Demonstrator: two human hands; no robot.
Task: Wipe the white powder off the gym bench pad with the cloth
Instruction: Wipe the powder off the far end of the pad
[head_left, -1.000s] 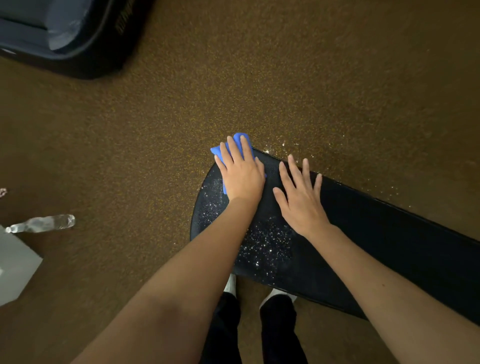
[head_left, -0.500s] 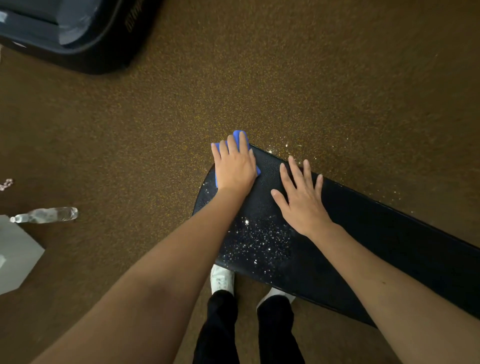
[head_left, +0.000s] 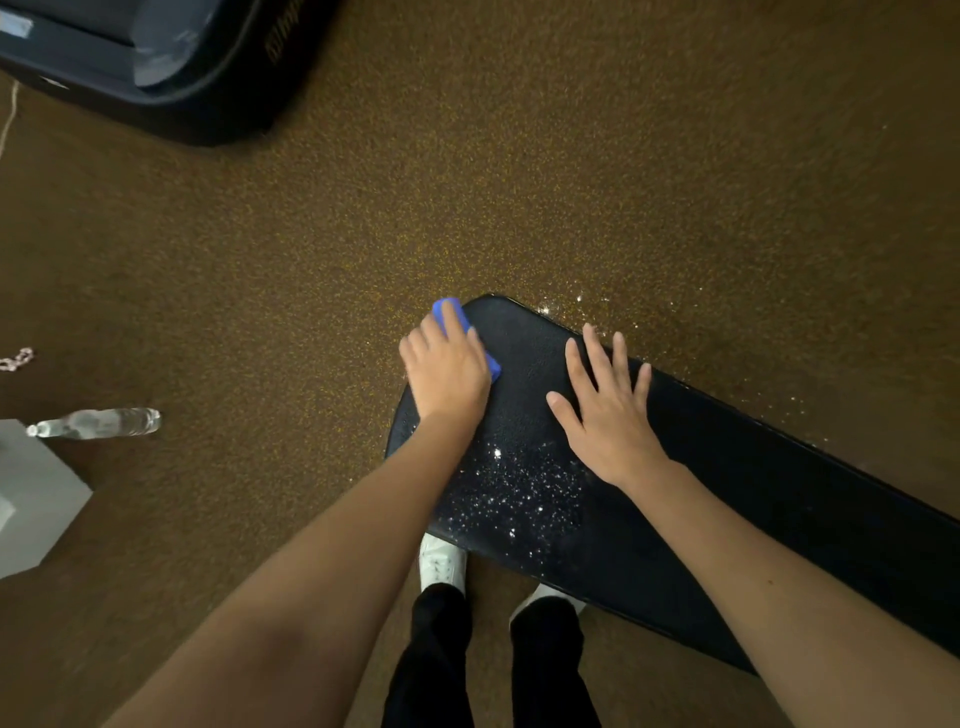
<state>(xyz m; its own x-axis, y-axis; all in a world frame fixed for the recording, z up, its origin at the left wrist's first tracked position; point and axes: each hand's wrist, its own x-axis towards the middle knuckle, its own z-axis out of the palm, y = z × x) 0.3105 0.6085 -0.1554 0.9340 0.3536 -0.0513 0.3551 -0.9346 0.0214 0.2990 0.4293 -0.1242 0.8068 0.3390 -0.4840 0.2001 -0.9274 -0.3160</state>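
The black gym bench pad (head_left: 753, 467) runs from the centre to the lower right. White powder (head_left: 519, 493) is speckled over its near left part, between my two forearms. My left hand (head_left: 447, 371) presses a folded blue cloth (head_left: 452, 314) on the pad's far left rounded end, with the cloth sticking out past the fingers and partly over the edge. My right hand (head_left: 608, 410) lies flat on the pad with its fingers spread and holds nothing.
Brown speckled floor (head_left: 519, 182) surrounds the bench, with some powder scattered beyond the pad's far edge (head_left: 582, 301). A clear water bottle (head_left: 98, 422) lies at the left beside a white box (head_left: 31, 493). A dark machine base (head_left: 156, 62) sits top left. My white shoes (head_left: 441, 564) stand under the pad.
My left hand has slid the cloth toward the pad's left end edge, and the fingers have curled over it. The right hand has stayed flat in place.
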